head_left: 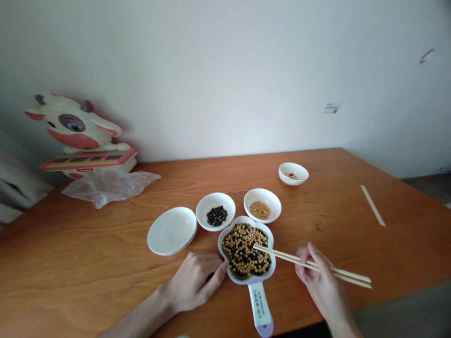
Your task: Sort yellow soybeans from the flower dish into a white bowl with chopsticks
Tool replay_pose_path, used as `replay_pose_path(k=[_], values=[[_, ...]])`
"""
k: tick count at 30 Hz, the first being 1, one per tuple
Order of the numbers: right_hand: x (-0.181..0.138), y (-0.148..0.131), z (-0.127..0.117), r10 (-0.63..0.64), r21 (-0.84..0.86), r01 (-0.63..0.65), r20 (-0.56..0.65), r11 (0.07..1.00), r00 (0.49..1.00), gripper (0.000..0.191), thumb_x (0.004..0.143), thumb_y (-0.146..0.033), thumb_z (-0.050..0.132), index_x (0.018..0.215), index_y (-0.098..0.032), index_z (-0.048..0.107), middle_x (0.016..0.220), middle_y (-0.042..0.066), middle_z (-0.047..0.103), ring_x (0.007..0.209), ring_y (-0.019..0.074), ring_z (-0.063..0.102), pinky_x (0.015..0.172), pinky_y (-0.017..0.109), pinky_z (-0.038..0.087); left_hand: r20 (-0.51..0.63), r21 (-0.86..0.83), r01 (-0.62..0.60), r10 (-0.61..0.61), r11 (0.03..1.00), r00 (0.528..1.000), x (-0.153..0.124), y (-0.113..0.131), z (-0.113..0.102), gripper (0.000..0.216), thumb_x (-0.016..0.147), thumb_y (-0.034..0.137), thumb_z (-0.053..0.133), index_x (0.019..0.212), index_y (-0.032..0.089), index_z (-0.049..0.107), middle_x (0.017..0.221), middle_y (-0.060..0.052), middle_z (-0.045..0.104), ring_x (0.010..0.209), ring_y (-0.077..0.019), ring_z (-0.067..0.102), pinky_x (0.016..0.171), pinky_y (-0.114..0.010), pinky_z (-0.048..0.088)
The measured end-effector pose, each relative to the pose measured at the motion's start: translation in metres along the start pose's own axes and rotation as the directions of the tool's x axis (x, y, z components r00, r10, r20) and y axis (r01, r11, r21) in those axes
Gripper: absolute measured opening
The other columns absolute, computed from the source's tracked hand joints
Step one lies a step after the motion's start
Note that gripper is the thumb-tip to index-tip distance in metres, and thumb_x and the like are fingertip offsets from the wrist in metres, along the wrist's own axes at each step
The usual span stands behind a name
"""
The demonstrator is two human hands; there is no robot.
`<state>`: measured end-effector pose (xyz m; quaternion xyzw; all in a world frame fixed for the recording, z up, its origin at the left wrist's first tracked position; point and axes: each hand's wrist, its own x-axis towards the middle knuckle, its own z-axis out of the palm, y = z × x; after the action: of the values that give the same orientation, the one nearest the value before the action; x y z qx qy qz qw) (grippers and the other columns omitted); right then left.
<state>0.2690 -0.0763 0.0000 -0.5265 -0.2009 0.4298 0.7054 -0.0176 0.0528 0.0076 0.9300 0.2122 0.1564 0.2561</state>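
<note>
A flower-shaped pan (222, 240) with a short handle (259, 305) holds yellow beans mixed with black ones over a dark green layer. My left hand (199, 281) is closed at the pan's left edge, thumb and forefinger against the rim. In my right hand (322, 281) is a pair of wooden chopsticks (287, 256), tips down among the beans. Behind the pan stand a white bowl of black beans (216, 216) and a white bowl of yellow beans (260, 210). Left of them is a bare white bowl (172, 231).
A smaller white bowl (293, 174) with some bits in it stands farther back. On the right lies a paper strip (373, 205). A cow-shaped toy keyboard (88, 136) and a clear plastic bag (111, 185) occupy the back left, against the wall (218, 80).
</note>
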Motion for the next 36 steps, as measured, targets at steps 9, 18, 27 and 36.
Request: replay_pose_path(k=[9,18,27,36], values=[[0.006,0.001,-0.011,-0.01,0.018,0.01,-0.003,1.0,1.0,0.045,0.092,-0.056,0.068,0.065,-0.02,0.062,0.06,-0.001,0.048,0.052,0.0101,0.044,0.049,0.023,0.04,-0.013,-0.162,0.178,-0.183,0.971,0.983,0.004,-0.006,0.007,0.059,0.115,0.037,0.031,0.063,0.02,0.054,0.059,-0.001,0.06,0.051,-0.0114,0.051,0.057,-0.027,0.04],[0.001,0.005,-0.013,-0.037,-0.093,0.041,0.043,0.995,0.998,0.042,0.095,-0.06,0.063,0.079,-0.022,0.072,0.065,0.003,0.061,0.054,0.0138,0.052,0.047,0.024,0.041,0.063,-0.15,0.116,-0.108,0.982,0.992,0.008,-0.002,0.002,0.058,0.114,0.032,0.032,0.062,0.021,0.057,0.058,-0.002,0.065,0.054,-0.0136,0.061,0.06,-0.028,0.042],[-0.005,0.007,-0.013,-0.117,-0.24,0.145,0.127,0.96,0.985,0.041,0.099,-0.052,0.062,0.073,-0.021,0.068,0.076,0.005,0.061,0.061,0.0147,0.054,0.052,0.026,0.042,0.05,0.065,-0.008,0.004,0.998,0.999,0.005,0.001,0.001,0.046,0.112,0.027,0.035,0.072,0.022,0.057,0.07,-0.004,0.067,0.063,-0.0163,0.061,0.063,-0.033,0.039],[-0.008,0.007,-0.017,-0.176,-0.217,0.239,0.275,0.947,0.945,0.049,0.109,-0.043,0.043,0.075,-0.021,0.072,0.067,0.004,0.056,0.065,0.0156,0.052,0.055,0.026,0.043,0.012,0.026,-0.066,0.066,0.997,0.998,0.006,-0.005,0.006,0.043,0.112,0.027,0.034,0.073,0.02,0.053,0.069,-0.002,0.064,0.06,-0.0144,0.057,0.062,-0.032,0.036]])
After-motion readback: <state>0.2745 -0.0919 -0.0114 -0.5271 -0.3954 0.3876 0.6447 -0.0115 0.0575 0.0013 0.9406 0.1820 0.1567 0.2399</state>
